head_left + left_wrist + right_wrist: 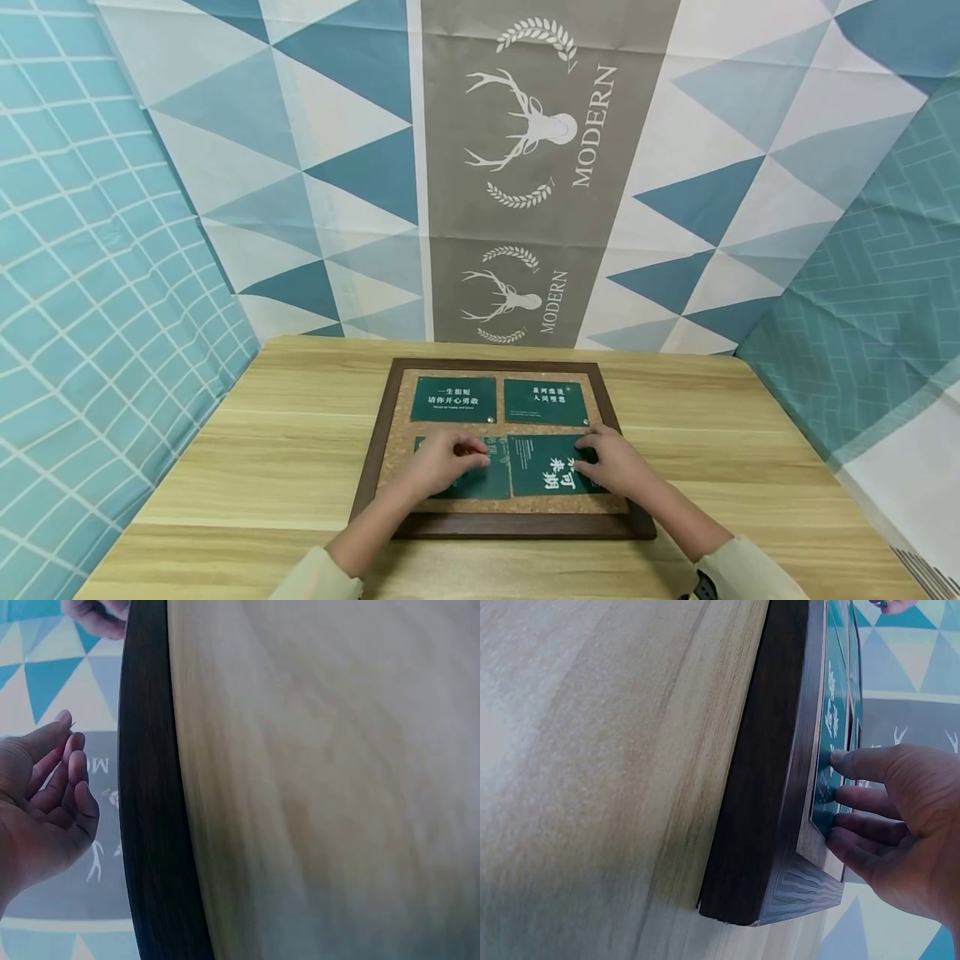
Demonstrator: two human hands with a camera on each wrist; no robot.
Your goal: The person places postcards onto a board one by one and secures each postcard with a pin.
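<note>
A dark-framed cork board lies on the table, bearing green cards with white lettering. Over the lower left card is my left hand, its thumb and fingertips pinching a small thumbtack whose thin point shows in the left wrist view. My right hand has thumb and fingers spread on the right part of the lower right card. In the right wrist view those fingertips rest against the card near its corner. The lower right card's print runs sideways.
An upper left card and an upper right card lie along the board's far side, with small round tacks at some corners. The wood-grain table extends around the board. Patterned cloth hangs behind and beside the table.
</note>
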